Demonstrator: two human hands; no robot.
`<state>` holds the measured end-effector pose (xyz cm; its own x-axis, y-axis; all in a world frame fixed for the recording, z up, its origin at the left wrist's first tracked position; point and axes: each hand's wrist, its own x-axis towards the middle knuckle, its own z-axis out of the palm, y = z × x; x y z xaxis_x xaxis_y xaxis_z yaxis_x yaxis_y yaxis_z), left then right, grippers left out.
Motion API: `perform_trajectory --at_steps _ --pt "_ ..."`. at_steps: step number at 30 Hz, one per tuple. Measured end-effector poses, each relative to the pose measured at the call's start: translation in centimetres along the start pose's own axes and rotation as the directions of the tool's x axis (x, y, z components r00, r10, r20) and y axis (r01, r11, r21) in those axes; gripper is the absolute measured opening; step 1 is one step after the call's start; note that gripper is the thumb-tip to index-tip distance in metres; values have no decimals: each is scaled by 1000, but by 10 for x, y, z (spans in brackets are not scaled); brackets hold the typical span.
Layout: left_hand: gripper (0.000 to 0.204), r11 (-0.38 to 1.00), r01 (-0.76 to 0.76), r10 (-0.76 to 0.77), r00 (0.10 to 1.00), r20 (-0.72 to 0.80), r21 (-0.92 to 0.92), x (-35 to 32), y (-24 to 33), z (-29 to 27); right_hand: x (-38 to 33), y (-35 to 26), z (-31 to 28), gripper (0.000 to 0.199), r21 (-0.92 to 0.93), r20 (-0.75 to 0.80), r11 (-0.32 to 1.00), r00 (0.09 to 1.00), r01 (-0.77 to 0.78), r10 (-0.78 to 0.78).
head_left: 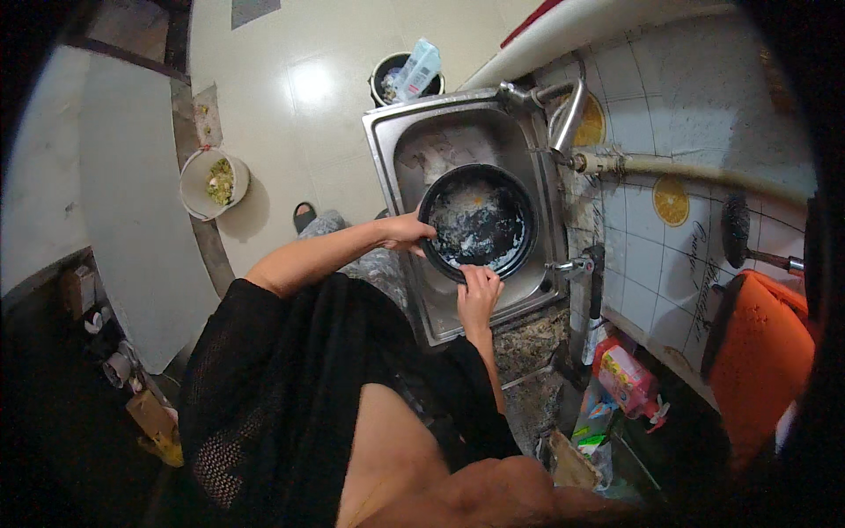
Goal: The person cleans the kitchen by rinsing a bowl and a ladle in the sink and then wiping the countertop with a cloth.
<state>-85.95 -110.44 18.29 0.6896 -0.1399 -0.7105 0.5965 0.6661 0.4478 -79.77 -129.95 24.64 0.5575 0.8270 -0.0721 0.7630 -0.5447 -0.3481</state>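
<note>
A round black pan [525, 231] is held over the steel sink [379, 145]. Whitish suds or residue and cloudy liquid lie inside it, with a small orange speck toward its far side. My left hand [407, 233] grips the pan's left rim, thumb on top and the other fingers partly hidden beneath. At the near edge, my right hand [480, 295] has its fingers curled over the rim; whether a small thing is also under them is hidden.
A curved faucet [570, 119] rises at the sink's far right, and a smaller tap [574, 265] sits nearer. Beyond the sink stands a bin [377, 77] with a plastic package. A white bucket [195, 187] of scraps is at left. An orange cloth-like item [761, 352] hangs right.
</note>
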Motion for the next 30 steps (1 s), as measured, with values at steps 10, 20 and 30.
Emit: perform_trajectory --at_steps 10,20,30 --pt "23 950 -263 254 964 -78 -169 -141 -15 -117 53 -128 9 31 -122 -91 872 870 474 -485" --pt "23 773 -392 307 919 -245 -499 -275 -104 -252 84 -311 72 27 -66 163 650 651 757 -742" --pt "29 241 -583 149 812 -564 -776 -329 -218 -347 140 -431 231 11 387 374 243 89 890 -923"
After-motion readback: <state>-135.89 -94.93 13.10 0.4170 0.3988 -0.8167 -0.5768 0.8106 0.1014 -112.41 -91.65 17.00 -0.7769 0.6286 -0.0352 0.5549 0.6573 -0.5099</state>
